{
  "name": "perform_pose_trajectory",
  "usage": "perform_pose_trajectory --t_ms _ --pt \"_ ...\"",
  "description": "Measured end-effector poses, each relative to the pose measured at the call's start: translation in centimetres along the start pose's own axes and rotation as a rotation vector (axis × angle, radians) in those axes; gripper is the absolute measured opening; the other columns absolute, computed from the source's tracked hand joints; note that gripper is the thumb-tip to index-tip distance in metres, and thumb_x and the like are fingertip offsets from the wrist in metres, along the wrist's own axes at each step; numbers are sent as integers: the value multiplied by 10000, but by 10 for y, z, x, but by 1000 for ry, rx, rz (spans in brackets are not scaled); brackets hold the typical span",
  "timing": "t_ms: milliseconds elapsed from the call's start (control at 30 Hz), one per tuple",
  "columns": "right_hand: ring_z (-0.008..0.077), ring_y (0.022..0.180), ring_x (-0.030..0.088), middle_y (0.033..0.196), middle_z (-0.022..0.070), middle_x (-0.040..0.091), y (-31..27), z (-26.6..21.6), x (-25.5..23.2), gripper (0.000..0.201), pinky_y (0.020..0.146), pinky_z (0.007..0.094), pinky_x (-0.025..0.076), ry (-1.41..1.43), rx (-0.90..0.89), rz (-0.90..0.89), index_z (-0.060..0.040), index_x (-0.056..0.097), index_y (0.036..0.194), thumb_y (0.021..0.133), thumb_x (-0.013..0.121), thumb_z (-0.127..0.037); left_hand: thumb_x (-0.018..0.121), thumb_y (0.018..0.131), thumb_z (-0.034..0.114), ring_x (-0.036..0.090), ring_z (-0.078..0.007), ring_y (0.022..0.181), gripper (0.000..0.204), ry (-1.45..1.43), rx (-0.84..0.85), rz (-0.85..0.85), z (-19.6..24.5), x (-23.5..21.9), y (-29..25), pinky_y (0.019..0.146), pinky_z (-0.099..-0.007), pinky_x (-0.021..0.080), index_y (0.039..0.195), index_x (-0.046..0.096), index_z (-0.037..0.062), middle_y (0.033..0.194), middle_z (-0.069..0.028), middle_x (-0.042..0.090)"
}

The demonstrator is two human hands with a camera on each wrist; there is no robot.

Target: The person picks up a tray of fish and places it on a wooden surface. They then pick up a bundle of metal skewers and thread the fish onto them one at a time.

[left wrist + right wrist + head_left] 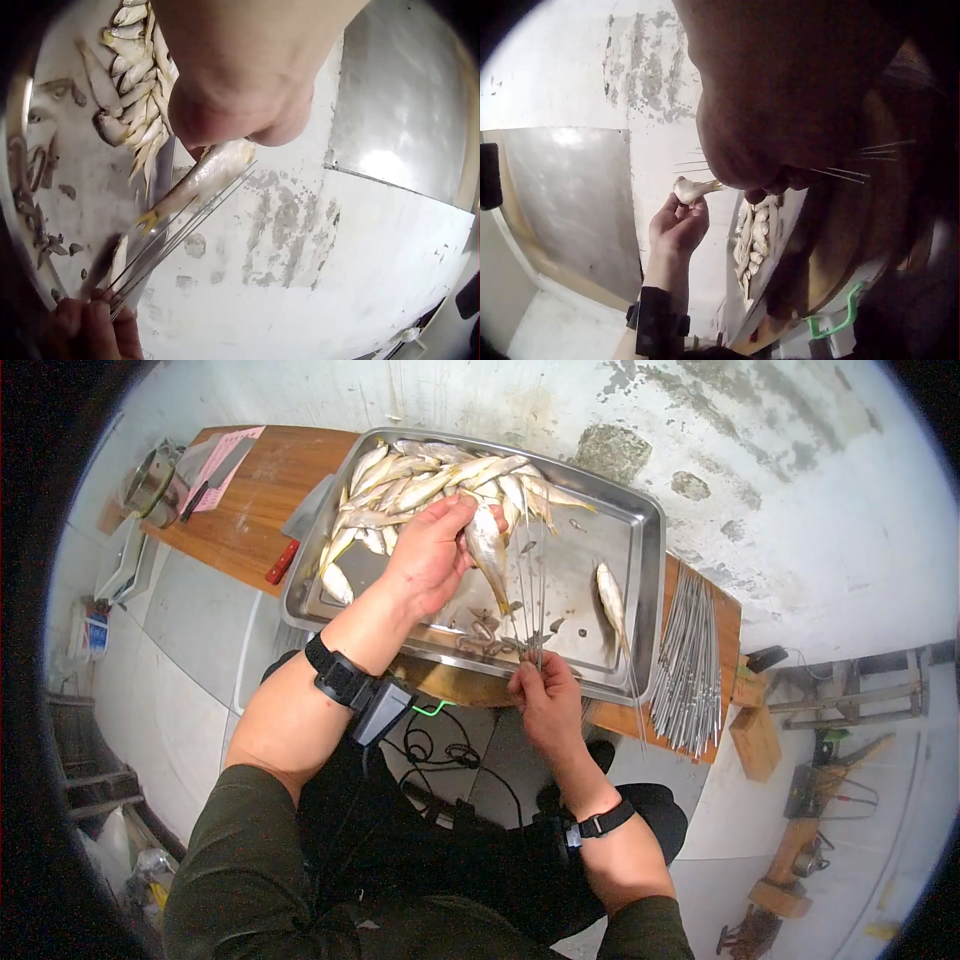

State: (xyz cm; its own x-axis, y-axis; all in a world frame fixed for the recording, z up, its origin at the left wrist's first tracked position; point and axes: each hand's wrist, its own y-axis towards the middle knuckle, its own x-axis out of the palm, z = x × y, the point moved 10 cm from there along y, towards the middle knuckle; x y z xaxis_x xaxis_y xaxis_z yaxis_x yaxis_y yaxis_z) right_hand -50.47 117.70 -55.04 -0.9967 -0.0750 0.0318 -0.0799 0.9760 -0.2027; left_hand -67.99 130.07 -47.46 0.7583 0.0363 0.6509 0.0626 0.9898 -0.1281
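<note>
My left hand (430,555) holds a silvery fish (487,555) by its head end, over a deep metal tray (648,575). The fish's yellowish tail points down toward me. In my right hand (548,700), at the tray's near edge, the fingers pinch the ends of several thin metal skewers (541,595). In the left wrist view the skewers (184,232) run alongside the fish (206,176), their far ends close to its body. Piled fish (400,485) fill the tray's far left part. One fish (611,600) lies alone at the right. Dark scraps (485,640) lie near the front.
A bundle of metal skewers (690,660) lies on the wooden board right of the tray. On the left are a red knife handle (283,561), a knife (217,478) on pink paper and a metal pot (155,490). A stained wall (720,480) rises behind.
</note>
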Motion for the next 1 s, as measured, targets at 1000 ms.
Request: perform_pose_trajectory --t_ms 1000 --pt "71 594 517 832 39 625 2 -15 -5 157 525 203 411 18 0 104 -9 560 1043 948 526 -129 604 885 147 545 -71 705 93 233 -169 90 -55 -2 -27 718 -262 493 905 578 60 773 37 556"
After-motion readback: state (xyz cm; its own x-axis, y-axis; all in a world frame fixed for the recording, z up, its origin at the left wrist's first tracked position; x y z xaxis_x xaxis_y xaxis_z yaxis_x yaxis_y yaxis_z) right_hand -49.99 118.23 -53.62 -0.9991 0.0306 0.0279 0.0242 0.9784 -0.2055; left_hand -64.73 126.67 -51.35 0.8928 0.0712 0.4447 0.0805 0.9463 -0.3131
